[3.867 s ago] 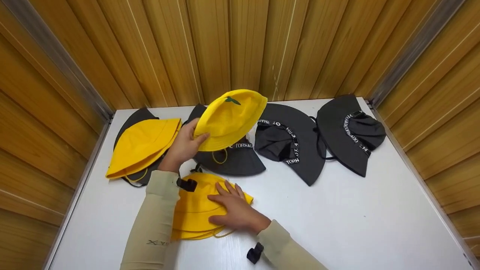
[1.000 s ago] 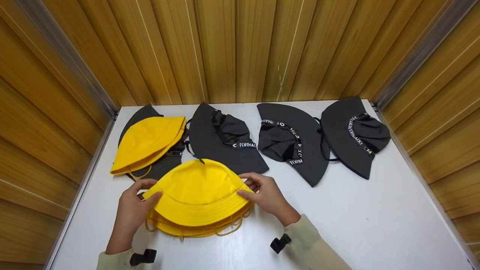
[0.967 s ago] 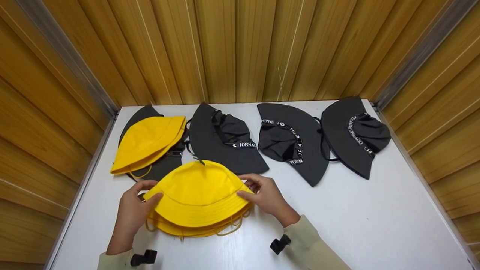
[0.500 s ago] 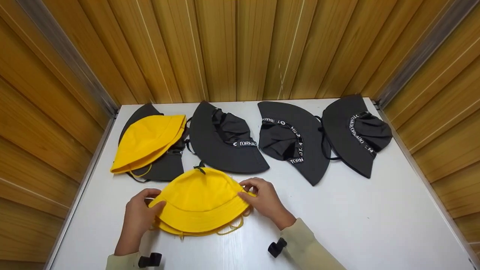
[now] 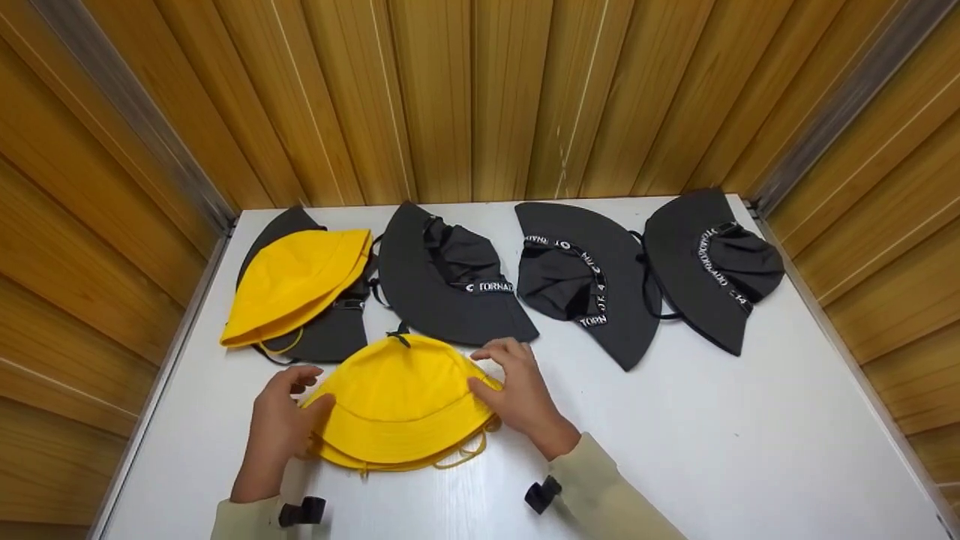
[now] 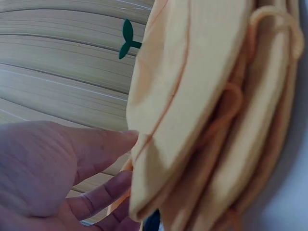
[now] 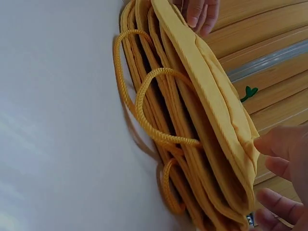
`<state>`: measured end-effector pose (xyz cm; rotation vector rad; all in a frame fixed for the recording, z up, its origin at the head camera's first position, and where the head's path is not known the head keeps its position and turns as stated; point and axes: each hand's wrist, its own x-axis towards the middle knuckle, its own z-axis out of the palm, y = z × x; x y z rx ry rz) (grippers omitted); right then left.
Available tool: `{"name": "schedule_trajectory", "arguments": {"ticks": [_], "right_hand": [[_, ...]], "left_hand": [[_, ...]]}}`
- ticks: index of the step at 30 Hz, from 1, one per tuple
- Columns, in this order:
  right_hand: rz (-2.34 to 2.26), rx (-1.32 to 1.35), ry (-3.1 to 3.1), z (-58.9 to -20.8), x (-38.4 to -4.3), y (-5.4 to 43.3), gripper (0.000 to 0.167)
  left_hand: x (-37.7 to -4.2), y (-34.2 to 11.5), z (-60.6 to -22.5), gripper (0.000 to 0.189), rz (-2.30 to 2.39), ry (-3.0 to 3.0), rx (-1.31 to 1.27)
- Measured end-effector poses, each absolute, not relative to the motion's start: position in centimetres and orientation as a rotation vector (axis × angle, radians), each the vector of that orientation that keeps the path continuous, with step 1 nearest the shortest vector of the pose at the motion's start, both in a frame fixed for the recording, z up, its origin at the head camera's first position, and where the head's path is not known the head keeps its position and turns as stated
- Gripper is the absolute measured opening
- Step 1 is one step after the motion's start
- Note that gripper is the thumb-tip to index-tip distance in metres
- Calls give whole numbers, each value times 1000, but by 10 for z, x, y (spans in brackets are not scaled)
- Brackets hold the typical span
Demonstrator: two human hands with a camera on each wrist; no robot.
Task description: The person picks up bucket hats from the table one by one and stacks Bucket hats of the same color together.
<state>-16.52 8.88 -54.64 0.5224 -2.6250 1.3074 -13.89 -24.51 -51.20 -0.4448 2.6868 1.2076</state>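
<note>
A stack of folded yellow bucket hats [image 5: 397, 397] lies flat at the front middle of the table, its brims facing me and a green sprout on top. At the left end of the stack is my left hand [image 5: 281, 420], thumb on the top hat's brim [image 6: 163, 144] and fingers relaxed behind the edge. My right hand [image 5: 525, 390] stands at the other end, its thumb touching the brim and its fingers spread away from the cloth. Yellow cords [image 7: 163, 110] loop out between the brims in the right wrist view.
Along the back of the white table [image 5: 712, 450] are several black hats, such as one black hat [image 5: 442, 292] behind the stack and another [image 5: 697, 262] far right. One more yellow hat [image 5: 296, 281] overlaps the leftmost black hat [image 5: 334, 337]. Wood-patterned walls [image 5: 480, 105] enclose the table.
The yellow hat held up by the left hand earlier now tops the stack. Both hands squared and lowered it by its ends, then the fingers loosened, the right hand's lifting from the edge.
</note>
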Motion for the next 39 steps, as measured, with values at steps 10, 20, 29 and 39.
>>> {"name": "schedule_trajectory", "arguments": {"ticks": [10,20,29,39], "right_hand": [[934,1155,-2696,-547,-152,54,51],[849,1134,-2973,-565,-154,46,69],[879,1109,-2962,-570,-161,43,69],[869,1099,-2963,-565,-164,39,67]], "left_hand": [[-165,-251,-491,44,1218,2798,-393],[-199,-289,-477,48,1189,2903,-335],[-237,-323,-477,51,1056,2854,-510],[-260,-360,-496,87,1167,2544,-819]]}}
